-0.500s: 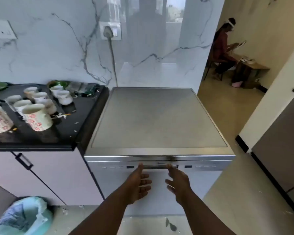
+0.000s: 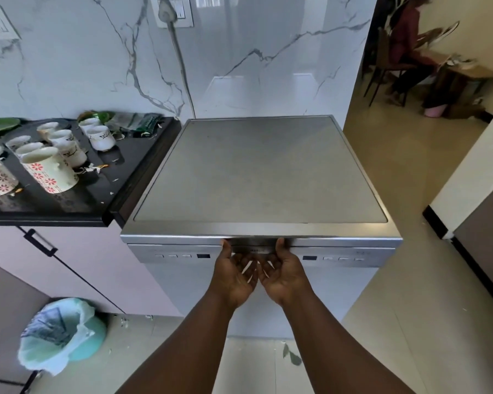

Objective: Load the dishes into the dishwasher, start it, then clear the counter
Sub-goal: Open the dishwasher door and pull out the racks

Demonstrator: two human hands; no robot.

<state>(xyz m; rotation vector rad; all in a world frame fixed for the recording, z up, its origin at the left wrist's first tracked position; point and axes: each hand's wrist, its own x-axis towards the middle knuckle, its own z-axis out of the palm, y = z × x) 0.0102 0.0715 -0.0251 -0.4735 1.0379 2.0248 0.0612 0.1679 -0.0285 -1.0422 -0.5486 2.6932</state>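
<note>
Both hands (image 2: 261, 275) risen, fingers hooked under dishwasher handle (image 2: 252, 245).

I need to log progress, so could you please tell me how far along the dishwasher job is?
Done: nothing yet that shows. In hand: the left hand and right hand are palm-up at the handle of the dishwasher, thumbs at its top edge; the door looks closed. Left: the mugs and scraps are on the counter, so loading, starting and clearing remain.

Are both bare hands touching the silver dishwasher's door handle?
Touching. The head view shows left hand and right hand, palms up, fingers hooked under the recessed handle.
</note>
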